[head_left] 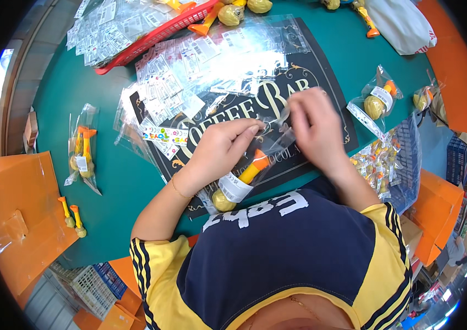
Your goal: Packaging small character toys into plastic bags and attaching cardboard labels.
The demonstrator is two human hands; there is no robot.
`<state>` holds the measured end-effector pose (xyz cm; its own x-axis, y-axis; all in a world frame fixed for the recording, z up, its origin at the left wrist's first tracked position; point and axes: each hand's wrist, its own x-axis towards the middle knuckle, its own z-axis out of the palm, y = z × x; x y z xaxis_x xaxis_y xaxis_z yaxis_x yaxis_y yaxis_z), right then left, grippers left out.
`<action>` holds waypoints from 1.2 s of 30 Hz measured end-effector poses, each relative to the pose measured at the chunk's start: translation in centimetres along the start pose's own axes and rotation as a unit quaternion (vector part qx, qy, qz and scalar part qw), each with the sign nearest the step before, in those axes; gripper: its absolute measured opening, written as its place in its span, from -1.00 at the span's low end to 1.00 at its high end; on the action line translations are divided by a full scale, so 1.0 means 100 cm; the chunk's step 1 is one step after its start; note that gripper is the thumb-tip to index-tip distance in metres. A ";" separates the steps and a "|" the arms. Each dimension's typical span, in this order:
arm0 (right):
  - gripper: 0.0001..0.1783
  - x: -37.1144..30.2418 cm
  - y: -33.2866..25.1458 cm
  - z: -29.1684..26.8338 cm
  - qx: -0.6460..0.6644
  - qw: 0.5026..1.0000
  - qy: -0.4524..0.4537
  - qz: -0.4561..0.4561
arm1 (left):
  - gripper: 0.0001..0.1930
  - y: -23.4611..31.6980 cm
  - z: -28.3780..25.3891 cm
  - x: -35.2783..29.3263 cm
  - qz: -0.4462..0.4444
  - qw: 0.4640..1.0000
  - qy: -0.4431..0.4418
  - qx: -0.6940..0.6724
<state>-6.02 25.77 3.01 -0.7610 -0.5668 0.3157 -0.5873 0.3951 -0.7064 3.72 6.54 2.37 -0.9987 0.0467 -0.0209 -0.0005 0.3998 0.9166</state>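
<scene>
A clear plastic bag (277, 144) lies in front of me with a toy (252, 171) inside: a gold ball, a yellow stem and an orange end, with a white label (234, 187) across it. My left hand (223, 147) pinches the bag's upper edge between thumb and fingers. Over at the bag's other upper corner, my right hand (317, 129) is closed, its fingers slightly blurred, with clear film at the fingertips. Both hands are above a black printed mat (321, 71). Flat labelled bags (159, 88) are heaped just beyond my left hand.
A red basket (156, 37) of labelled bags stands at the far left of the green table (118, 220). Bagged toys (83, 154) lie on the left, with loose ones (78, 221) nearer. Another bagged toy (377, 104) lies right, above a blue crate (407, 159) holding several more.
</scene>
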 end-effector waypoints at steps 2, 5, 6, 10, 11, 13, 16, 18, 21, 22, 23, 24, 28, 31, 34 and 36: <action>-0.92 -0.002 0.011 -0.020 -0.026 0.997 0.062 0.025 | -0.77 0.004 -0.002 -0.004 -0.069 0.996 0.021 -0.050; -0.93 -0.017 -0.007 -0.078 0.006 0.994 -0.059 0.091 | -0.74 -0.004 0.000 -0.005 -0.073 0.987 0.068 -0.128; -0.93 -0.021 -0.007 -0.097 -0.026 0.987 -0.142 0.064 | -0.75 0.003 -0.003 -0.004 -0.117 0.980 0.055 -0.153; -0.85 -0.053 0.010 -0.149 -0.187 0.924 -0.315 0.111 | -0.75 0.002 -0.002 -0.003 -0.151 0.963 0.053 -0.217; -0.85 -0.065 0.020 -0.160 -0.189 0.923 -0.316 0.111 | -0.75 -0.002 -0.001 -0.003 -0.123 0.958 0.076 -0.247; -0.80 -0.087 0.041 -0.171 -0.404 0.802 -0.405 0.171 | -0.73 -0.005 -0.003 0.001 -0.124 0.956 0.071 -0.257; -0.77 -0.082 0.028 -0.160 -0.282 0.819 -0.446 0.226 | -0.71 -0.006 -0.004 0.006 -0.157 0.930 0.057 -0.328; -0.73 -0.070 0.016 -0.141 -0.162 0.860 -0.465 0.131 | -0.71 -0.004 -0.006 0.003 -0.158 0.925 0.062 -0.340; -0.81 -0.039 -0.012 -0.100 0.094 0.903 -0.368 0.200 | -0.71 -0.002 -0.009 0.002 -0.155 0.918 0.057 -0.360; -0.84 -0.029 -0.021 -0.086 0.212 0.870 -0.330 0.298 | -0.71 -0.001 -0.011 -0.001 -0.154 0.916 0.058 -0.366; -0.85 -0.027 -0.024 -0.070 0.301 0.850 -0.301 0.310 | -0.71 0.001 -0.011 -0.001 -0.153 0.916 0.059 -0.366; -0.85 -0.029 -0.022 -0.052 0.387 0.822 -0.270 0.319 | -0.71 0.003 -0.010 -0.001 -0.148 0.916 0.061 -0.368; -0.83 -0.029 -0.023 -0.002 0.486 0.770 -0.263 0.319 | -0.70 0.003 -0.010 0.000 -0.128 0.920 0.053 -0.366; -0.86 -0.029 -0.019 0.014 0.539 0.742 -0.234 0.322 | -0.69 0.002 -0.004 -0.002 -0.116 0.919 0.069 -0.370; -0.89 -0.031 -0.015 0.020 0.545 0.746 -0.220 0.313 | -0.71 0.004 -0.002 -0.004 -0.122 0.912 0.071 -0.385; -0.90 -0.035 -0.010 0.024 0.544 0.776 -0.191 0.258 | -0.72 0.005 -0.001 -0.004 -0.119 0.904 0.079 -0.403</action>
<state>-2.10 25.62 1.09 -0.5585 -0.7908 -0.2504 0.5053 -0.0850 -0.8587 4.07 6.65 2.88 -0.9600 -0.1103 -0.2575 -0.1900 -0.4193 0.8878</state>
